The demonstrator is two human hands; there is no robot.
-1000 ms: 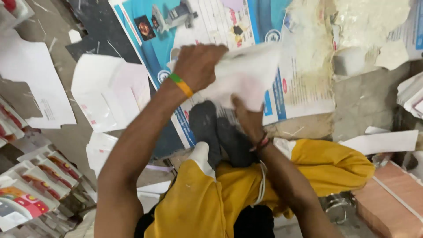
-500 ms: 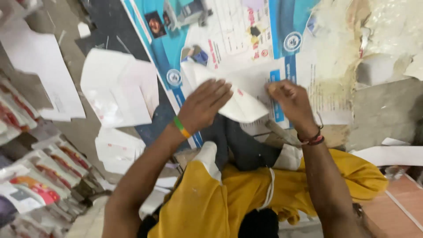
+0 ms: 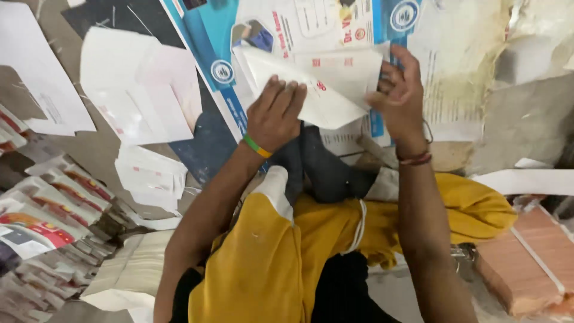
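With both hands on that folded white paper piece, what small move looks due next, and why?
Probably sliding the left hand along the fold to crease it. That palm lies flat on the white paper piece, whose upper flap is already turned over, while the right hand pinches its right edge, steadying it above the blue printed sheet.

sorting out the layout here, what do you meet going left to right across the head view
fanned printed packets → loose white sheets → left hand pressing on the folded white paper → right hand holding its edge → wrapped orange-brown bundle
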